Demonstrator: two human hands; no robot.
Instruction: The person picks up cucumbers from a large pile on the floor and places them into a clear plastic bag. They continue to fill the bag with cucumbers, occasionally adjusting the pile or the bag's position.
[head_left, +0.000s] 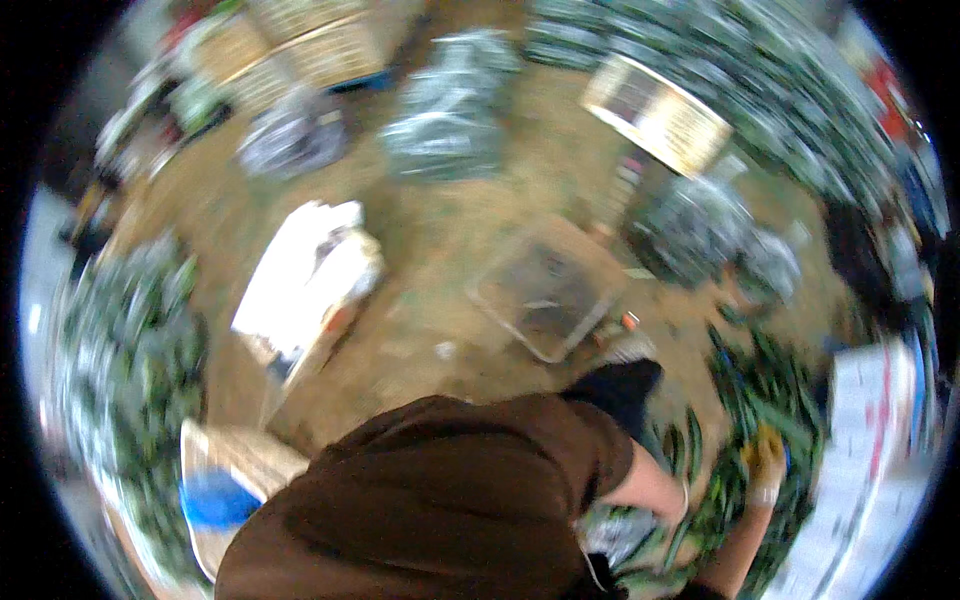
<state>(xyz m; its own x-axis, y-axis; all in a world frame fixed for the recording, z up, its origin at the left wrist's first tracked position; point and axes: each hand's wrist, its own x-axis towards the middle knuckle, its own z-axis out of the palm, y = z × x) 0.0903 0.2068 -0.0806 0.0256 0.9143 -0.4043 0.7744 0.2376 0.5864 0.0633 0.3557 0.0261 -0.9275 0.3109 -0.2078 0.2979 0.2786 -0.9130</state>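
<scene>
The view is blurred, with my brown-shirted body filling the bottom. My right hand (765, 456), in a yellowish glove, reaches into a pile of long green leaves or stems (765, 375) on the floor at the right. It touches the greenery, but blur hides whether the fingers close on any. My left forearm (649, 484) stretches towards the same pile, with a pale band near its end; the left hand itself cannot be made out. Close under that forearm lies a shiny clear plastic wrapping (619, 532) with some green showing. A shoe (630, 349) stands near a dark trouser leg (619, 390).
White cartons (862, 420) border the pile at the right. A shallow square tray (551, 292) lies on the brown floor ahead. Plastic-wrapped bundles (442, 142), an open carton (682, 135) and a bright white package (289, 277) stand around. Heaped green bundles (135, 360) line the left.
</scene>
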